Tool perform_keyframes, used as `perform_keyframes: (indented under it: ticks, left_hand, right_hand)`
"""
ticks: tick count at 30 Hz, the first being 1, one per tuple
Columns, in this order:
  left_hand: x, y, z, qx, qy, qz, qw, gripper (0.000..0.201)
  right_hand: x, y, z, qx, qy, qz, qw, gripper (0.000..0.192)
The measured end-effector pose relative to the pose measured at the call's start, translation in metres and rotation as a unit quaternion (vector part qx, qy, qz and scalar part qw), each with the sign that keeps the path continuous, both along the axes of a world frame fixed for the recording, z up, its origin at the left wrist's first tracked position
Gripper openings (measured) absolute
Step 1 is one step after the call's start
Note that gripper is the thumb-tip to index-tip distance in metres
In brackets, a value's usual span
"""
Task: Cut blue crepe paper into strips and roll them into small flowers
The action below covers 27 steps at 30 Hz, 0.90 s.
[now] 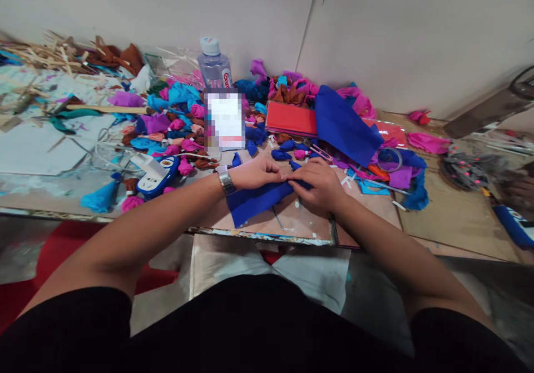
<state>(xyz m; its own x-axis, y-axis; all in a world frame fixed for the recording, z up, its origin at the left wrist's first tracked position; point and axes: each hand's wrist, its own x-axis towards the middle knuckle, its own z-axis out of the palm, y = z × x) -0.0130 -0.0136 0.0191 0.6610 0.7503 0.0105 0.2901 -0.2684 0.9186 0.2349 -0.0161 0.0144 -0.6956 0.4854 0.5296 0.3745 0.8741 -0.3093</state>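
A dark blue sheet (255, 202), thin like cloth or soft paper, lies at the front of the table under my hands. My left hand (259, 173), with a watch on its wrist, has thumb and fingers pinched together at the sheet's upper edge. Close beside it, my right hand (317, 185) curls its fingers over a gathered part of the same blue sheet. The fingertips of both hands nearly meet. Just beyond them lie small blue twisted bundles (280, 154) and a pink one (300, 154).
Behind my hands stand a bottle (214, 64) and a blurred-out phone screen (225, 118). A red pack (291, 118), a larger blue sheet (344, 125) and a tape roll (389, 160) lie to the right. A power strip (156, 177), pliers (73, 118) and wooden sticks (54, 56) are left.
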Motion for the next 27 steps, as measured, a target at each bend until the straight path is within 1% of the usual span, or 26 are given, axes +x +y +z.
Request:
perform_keyframes:
  ticks: [7, 11, 14, 20, 24, 27]
  left_hand:
    - [0.002, -0.003, 0.001, 0.071, 0.021, 0.008, 0.997, 0.035]
    - [0.003, -0.006, 0.000, 0.123, 0.035, 0.018, 0.992, 0.038]
    - [0.004, -0.009, 0.001, 0.171, 0.040, 0.024, 0.984, 0.038]
    - [0.005, -0.016, 0.005, 0.276, 0.093, 0.045, 0.956, 0.035]
    - [0.006, -0.017, 0.001, 0.343, 0.141, 0.057, 0.927, 0.033]
    - [0.006, -0.016, -0.002, 0.373, 0.171, 0.062, 0.910, 0.033]
  right_hand:
    - [-0.002, 0.000, -0.001, 0.012, 0.005, -0.015, 1.000, 0.011]
    - [-0.003, 0.000, -0.003, 0.006, -0.001, -0.030, 1.000, 0.010]
    - [-0.003, 0.000, -0.004, 0.002, 0.000, -0.042, 0.999, 0.007]
    - [-0.003, 0.000, -0.005, -0.003, 0.009, -0.050, 0.999, 0.005]
    - [-0.003, 0.001, -0.006, -0.008, 0.014, -0.053, 0.998, 0.003]
    - [-0.003, 0.001, -0.007, -0.016, 0.013, -0.052, 0.998, 0.003]
